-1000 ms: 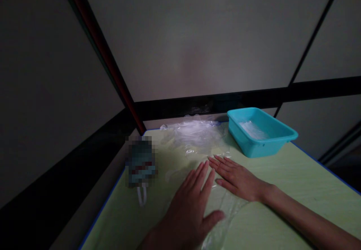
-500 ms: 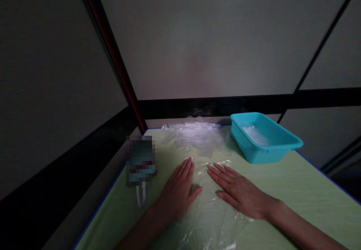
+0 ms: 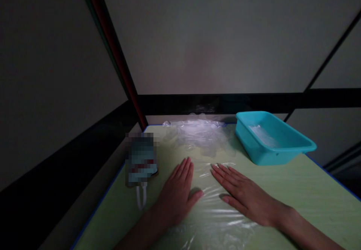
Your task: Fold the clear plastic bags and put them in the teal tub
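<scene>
A thin clear plastic bag or sheet [image 3: 217,205] lies spread on the pale green tabletop in front of me. My left hand [image 3: 179,193] rests flat on its left side, fingers together and thumb out towards the middle. On the right side my right hand [image 3: 244,193] also lies flat, with its fingers stretched forward and to the left. Neither hand grips anything. Crinkles and shiny folds run across the plastic between the hands and nearer to me. Beyond the fingertips is a pile of clear, whitish plastic [image 3: 199,131] at the table's far edge.
A turquoise basin [image 3: 278,154] stands at the back right, with a clear plastic packet [image 3: 263,135] inside. At the left edge lies a blurred-out device [image 3: 141,159] with a white strap or cable [image 3: 141,197]. Walls stand behind and left of the table [image 3: 307,193].
My right hand has slid slightly right, and the plastic between the hands looks more stretched, with straight creases. My left hand has hardly moved. The view has shifted a little.
</scene>
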The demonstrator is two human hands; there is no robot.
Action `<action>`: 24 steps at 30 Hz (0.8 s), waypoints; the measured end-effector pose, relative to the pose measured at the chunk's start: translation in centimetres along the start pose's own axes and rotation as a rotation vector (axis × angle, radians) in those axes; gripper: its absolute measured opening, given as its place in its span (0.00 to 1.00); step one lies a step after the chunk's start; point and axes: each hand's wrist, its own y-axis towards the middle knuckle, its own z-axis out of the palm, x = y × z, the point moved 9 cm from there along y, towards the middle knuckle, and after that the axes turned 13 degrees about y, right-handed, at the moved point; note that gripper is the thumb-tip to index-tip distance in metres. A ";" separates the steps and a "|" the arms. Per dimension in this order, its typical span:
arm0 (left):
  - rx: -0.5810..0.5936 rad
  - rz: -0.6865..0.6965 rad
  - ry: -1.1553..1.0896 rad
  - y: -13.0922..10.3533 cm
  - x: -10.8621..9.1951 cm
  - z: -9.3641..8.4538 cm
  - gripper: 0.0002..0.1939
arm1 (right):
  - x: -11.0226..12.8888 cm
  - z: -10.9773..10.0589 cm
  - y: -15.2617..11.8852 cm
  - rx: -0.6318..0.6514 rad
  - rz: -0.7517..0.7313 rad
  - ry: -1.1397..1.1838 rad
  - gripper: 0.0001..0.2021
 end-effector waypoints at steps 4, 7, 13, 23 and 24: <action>0.003 -0.007 0.002 0.0 0.0 0.0 0.34 | -1.4 -0.5 -0.4 -0.023 0.057 -0.027 0.28; 0.007 -0.005 -0.004 0.0 0.0 -0.1 0.34 | -2.6 -0.9 -0.9 -0.047 0.101 -0.052 0.28; -0.026 -0.010 0.006 -0.1 -0.1 -0.3 0.35 | -2.5 -2.2 -0.9 -0.131 0.104 -0.062 0.28; -0.022 -0.024 -0.003 0.1 -0.1 -0.4 0.34 | 3.7 -0.2 5.5 -0.064 -0.049 -0.039 0.33; -0.017 -0.024 -0.006 0.1 -0.1 -0.3 0.34 | 3.7 0.3 6.0 -0.052 -0.043 -0.033 0.33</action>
